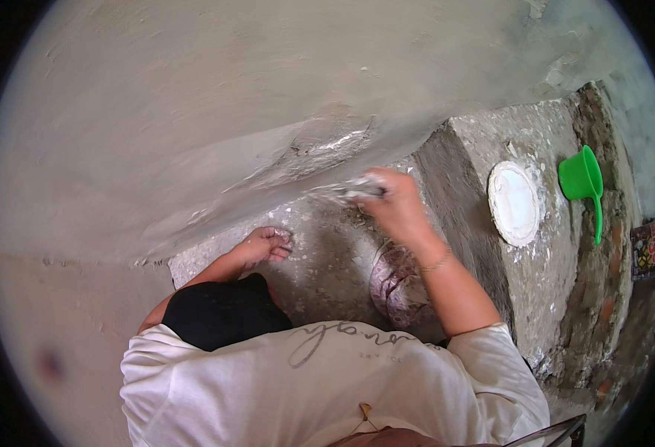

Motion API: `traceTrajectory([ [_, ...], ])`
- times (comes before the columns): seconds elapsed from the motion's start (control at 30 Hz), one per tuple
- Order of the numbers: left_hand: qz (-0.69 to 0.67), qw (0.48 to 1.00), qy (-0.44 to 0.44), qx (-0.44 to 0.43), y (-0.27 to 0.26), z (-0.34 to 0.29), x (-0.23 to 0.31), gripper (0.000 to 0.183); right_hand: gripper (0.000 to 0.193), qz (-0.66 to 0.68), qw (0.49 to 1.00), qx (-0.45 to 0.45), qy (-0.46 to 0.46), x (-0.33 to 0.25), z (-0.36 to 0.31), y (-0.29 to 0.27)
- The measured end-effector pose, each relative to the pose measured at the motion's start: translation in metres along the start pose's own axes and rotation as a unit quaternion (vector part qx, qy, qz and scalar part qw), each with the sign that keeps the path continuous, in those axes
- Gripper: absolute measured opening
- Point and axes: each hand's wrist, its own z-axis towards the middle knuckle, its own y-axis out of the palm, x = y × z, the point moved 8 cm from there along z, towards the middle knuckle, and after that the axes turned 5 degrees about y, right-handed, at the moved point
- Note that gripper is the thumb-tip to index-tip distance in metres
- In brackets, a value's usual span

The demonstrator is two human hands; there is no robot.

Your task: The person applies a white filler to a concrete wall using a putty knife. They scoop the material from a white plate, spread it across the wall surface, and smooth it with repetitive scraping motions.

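Note:
My right hand [400, 205] is closed round a scraper [346, 191] coated in white paste. The blade is smeared by motion, so its exact shape cannot be told; it points left, close to the foot of the plastered wall [216, 97]. Whether it touches the wall is unclear. Lower and to the left, my left hand [268, 244] hovers beside my knee, its fingers loosely curled with the thumb apart. White smears mark its fingers, and nothing shows in it. A rough, darker patch [327, 145] lies on the wall above the scraper.
On the concrete ledge [543, 290] at right lies a round white lid [514, 203] bearing white paste. Farther right stands a green dipper [582, 175] with a long handle. A dark printed packet [648, 249] is near the right rim. White specks dot the floor [316, 253].

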Motion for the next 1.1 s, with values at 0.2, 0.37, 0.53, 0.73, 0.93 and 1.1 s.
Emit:
traceTrajectory([
  [0.2,0.002,1.000,0.017,0.005,0.004,-0.003,0.012,0.029,0.016,-0.141,0.939,0.199,-0.242,-0.016,0.022,-0.011],
  [0.37,-0.011,1.000,0.001,0.018,-0.008,-0.005,-0.004,0.027,0.017,-0.127,0.940,0.299,-0.102,-0.015,0.005,-0.092],
  [0.53,0.011,1.000,0.007,-0.005,0.007,-0.002,0.013,0.030,0.025,-0.184,0.908,0.325,-0.189,-0.029,-0.027,-0.051],
  [0.73,0.016,1.000,-0.003,-0.023,0.008,0.004,0.010,0.027,0.014,-0.197,0.961,0.098,-0.168,-0.019,-0.039,-0.007],
  [0.93,0.107,0.992,0.001,-0.061,0.019,-0.010,0.039,0.027,0.012,-0.246,0.964,0.011,-0.104,-0.033,-0.062,-0.072],
  [1.1,0.194,0.971,-0.005,-0.143,0.037,-0.017,0.079,0.034,0.011,-0.293,0.955,-0.042,-0.004,-0.029,-0.102,-0.138],
])
